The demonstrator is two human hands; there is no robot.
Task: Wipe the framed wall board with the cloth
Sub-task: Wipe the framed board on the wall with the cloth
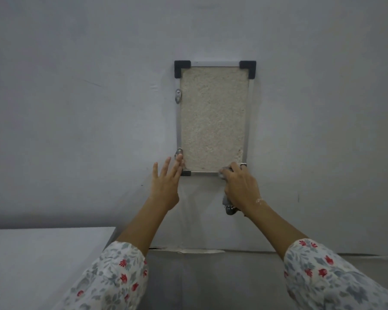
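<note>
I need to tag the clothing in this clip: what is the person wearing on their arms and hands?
Both sleeves are pale fabric printed with grey-blue leaves and small red flowers, ending partway up the forearm. The left hand is bare. The right hand has no glove; a ring seems to sit on one finger.

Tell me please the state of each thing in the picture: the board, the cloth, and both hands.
framed wall board: hanging upright on the wall, lower right corner covered by the hand.
cloth: bunched in the right hand, one end hanging below it.
right hand: closed on the cloth, at the board's bottom edge.
left hand: open, fingers spread, fingertips at the lower left corner.
</note>
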